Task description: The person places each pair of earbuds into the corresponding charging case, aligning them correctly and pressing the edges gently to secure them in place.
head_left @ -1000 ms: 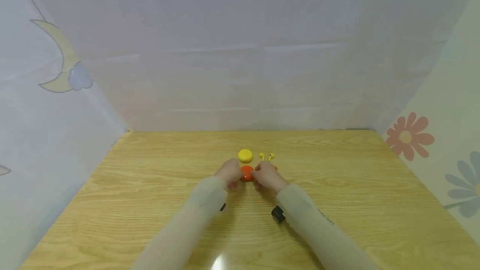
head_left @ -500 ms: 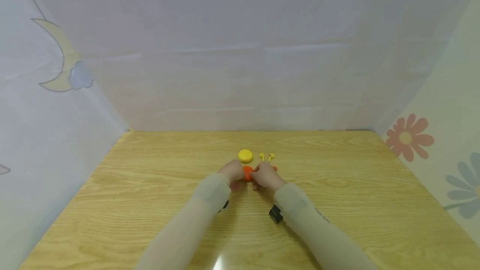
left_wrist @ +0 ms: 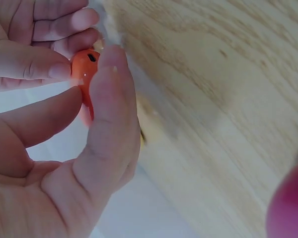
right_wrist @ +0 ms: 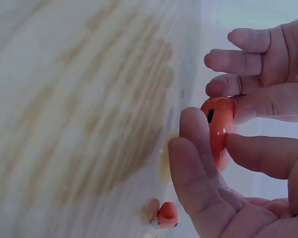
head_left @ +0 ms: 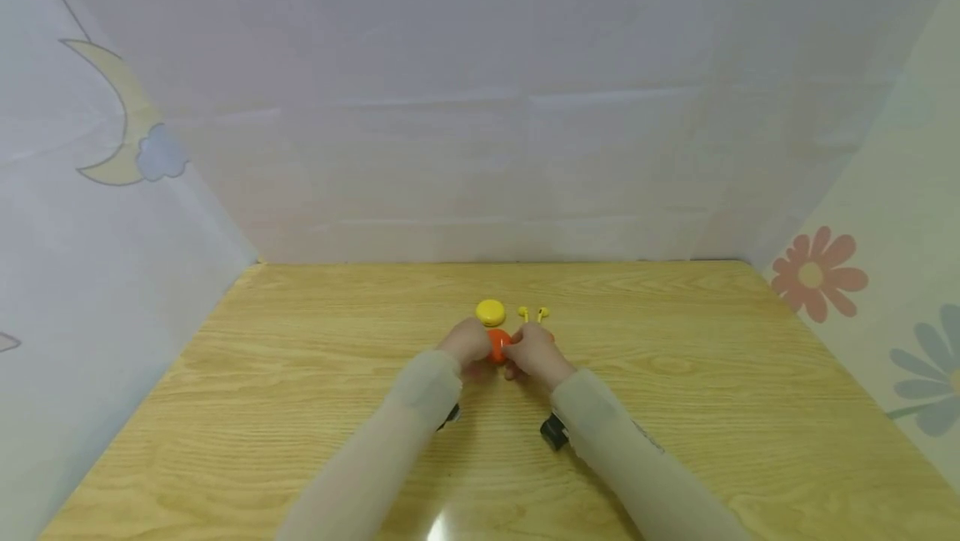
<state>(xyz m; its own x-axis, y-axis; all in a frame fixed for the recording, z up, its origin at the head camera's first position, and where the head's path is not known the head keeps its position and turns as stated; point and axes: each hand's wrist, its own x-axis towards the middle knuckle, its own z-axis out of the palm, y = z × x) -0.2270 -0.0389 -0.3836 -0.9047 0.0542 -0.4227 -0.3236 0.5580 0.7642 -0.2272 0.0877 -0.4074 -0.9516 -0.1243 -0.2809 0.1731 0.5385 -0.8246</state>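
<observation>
A round, glossy orange earbud case (head_left: 498,345) is held between both hands, and a small dark slot shows on its edge in both wrist views. My left hand (head_left: 467,341) pinches one side of it with thumb and fingers, as the left wrist view shows on the case's shell (left_wrist: 84,69). From the other side my right hand (head_left: 536,349) pinches it between thumb and fingers. The case looks closed. Orange earbuds (right_wrist: 167,215) lie on the table near my right hand, mostly hidden by it in the head view.
Just behind the hands is a round yellow earbud case (head_left: 491,313). To its right lie two yellow earbuds, a left one (head_left: 524,313) and a right one (head_left: 542,313). The wooden table (head_left: 300,408) ends at a pale cloth backdrop (head_left: 480,182).
My left hand has shifted slightly right, further over the orange case. The case has tilted a little between the hands. My right hand stays nearly in place, and the yellow things have not moved.
</observation>
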